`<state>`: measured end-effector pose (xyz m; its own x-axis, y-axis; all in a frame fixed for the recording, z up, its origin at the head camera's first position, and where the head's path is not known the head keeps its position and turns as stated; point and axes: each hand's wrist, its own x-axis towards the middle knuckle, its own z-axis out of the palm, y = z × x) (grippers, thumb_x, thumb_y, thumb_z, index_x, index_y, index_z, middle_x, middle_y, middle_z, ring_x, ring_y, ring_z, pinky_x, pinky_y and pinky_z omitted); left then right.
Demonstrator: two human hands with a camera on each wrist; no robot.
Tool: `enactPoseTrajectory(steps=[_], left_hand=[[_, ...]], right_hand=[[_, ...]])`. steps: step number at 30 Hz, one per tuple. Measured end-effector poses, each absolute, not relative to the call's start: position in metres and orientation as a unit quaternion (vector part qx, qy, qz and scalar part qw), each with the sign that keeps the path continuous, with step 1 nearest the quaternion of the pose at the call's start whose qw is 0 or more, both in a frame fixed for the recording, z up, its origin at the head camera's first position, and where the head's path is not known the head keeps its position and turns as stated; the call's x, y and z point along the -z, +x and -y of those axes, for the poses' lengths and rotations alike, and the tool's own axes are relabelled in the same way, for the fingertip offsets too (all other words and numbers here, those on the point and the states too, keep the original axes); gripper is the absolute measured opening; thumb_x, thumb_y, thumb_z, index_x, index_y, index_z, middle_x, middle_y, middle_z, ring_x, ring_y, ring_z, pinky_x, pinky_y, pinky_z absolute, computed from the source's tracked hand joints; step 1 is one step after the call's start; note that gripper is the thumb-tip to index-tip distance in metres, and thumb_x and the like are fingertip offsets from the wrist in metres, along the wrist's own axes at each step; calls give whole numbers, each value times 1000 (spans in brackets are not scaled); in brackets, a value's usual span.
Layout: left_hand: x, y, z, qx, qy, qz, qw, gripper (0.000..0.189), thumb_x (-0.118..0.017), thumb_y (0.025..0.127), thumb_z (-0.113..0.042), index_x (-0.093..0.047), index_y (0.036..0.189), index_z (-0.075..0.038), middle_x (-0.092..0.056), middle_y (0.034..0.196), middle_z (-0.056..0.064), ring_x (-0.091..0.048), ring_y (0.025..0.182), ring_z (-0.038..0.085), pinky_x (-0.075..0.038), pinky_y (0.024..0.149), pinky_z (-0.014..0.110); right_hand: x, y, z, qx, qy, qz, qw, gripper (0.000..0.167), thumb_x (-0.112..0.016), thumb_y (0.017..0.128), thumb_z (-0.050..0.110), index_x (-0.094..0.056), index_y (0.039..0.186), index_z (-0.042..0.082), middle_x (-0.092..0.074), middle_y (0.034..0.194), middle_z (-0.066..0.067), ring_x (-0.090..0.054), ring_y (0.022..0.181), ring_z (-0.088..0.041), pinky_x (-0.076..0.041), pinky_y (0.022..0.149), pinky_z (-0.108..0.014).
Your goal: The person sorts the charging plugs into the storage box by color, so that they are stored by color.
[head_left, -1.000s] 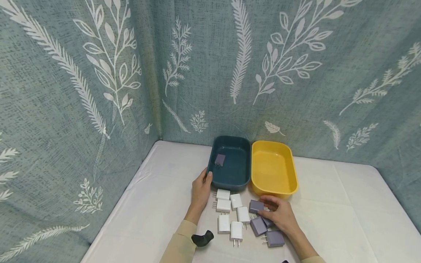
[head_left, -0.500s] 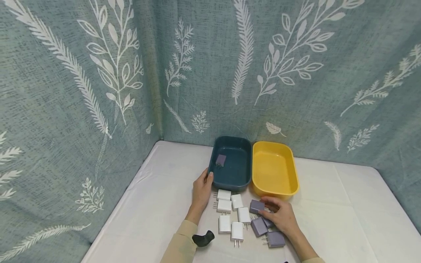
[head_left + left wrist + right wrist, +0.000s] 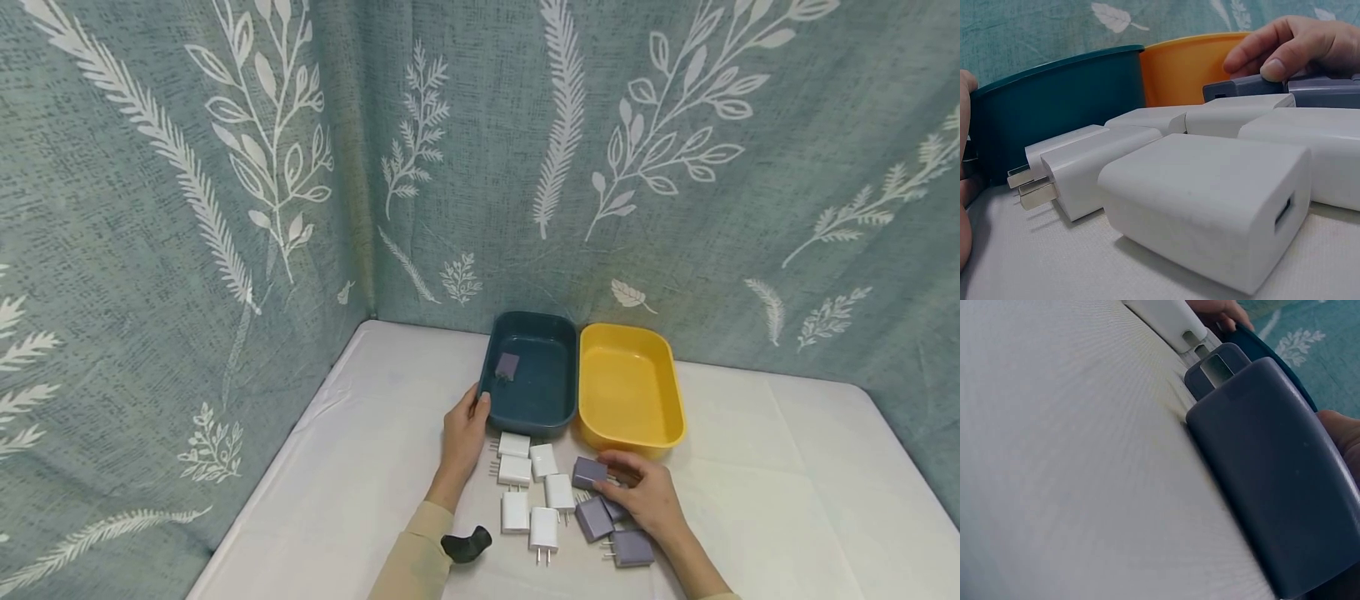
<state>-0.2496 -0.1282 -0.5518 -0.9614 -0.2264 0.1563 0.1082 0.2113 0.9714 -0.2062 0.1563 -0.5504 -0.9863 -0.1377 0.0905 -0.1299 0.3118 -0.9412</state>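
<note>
My left hand (image 3: 463, 429) grips the near left corner of a dark teal tray (image 3: 536, 421), where a purple wall charger (image 3: 507, 366) lies. In the left wrist view only parts of this hand's fingers (image 3: 965, 87) show. My right hand (image 3: 643, 492) pinches another purple charger (image 3: 589, 472) at its right end, thumb in front and fingers behind. The left wrist view has its thumb on that charger (image 3: 1229, 89). Several purple chargers lie under and beside the hand, including one by the near side (image 3: 632, 548). Left of them are several white chargers (image 3: 543, 528) with metal prongs.
A yellow tray (image 3: 670, 437) stands against the teal tray's right side. White cloth (image 3: 780, 467) covers the table, and a teal leaf-patterned curtain (image 3: 480, 167) hangs behind and at the left. A black band piece (image 3: 467, 545) sits at the left sleeve (image 3: 416, 554).
</note>
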Motion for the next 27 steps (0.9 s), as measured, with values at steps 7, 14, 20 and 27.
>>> enactPoseTrajectory(steps=[7, 14, 20, 27], left_hand=[[550, -249, 129, 628, 39, 765, 137, 54, -46, 102, -41, -46, 144, -6, -51, 146, 11, -48, 136, 22, -43, 112, 35], [551, -250, 129, 625, 40, 767, 143, 53, -46, 102, -39, -47, 143, -5, -52, 145, 12, -49, 136, 23, -44, 111, 36], [553, -250, 128, 624, 41, 767, 142, 53, -46, 102, -39, -47, 143, -5, -52, 145, 12, -49, 135, 22, -44, 111, 36], [552, -251, 127, 625, 45, 767, 138, 52, -47, 102, -39, -47, 143, -6, -52, 145, 10, -49, 135, 20, -44, 111, 35]], right_hand=[[549, -206, -155, 582, -82, -809, 2, 43, -83, 70, -1, -69, 110, -4, -70, 111, -22, -69, 92, -2, -59, 83, -21], [546, -205, -155, 581, -77, -811, 6, 42, -83, 70, -2, -70, 109, -1, -71, 111, -19, -69, 94, -5, -59, 84, -21], [545, -203, -156, 582, -93, -808, 3, 41, -84, 70, 1, -70, 109, 0, -71, 111, -18, -70, 97, -9, -59, 86, -22], [545, -203, -155, 593, -109, -798, -19, 41, -83, 70, -2, -69, 108, -3, -70, 109, -21, -67, 94, 0, -59, 85, -20]])
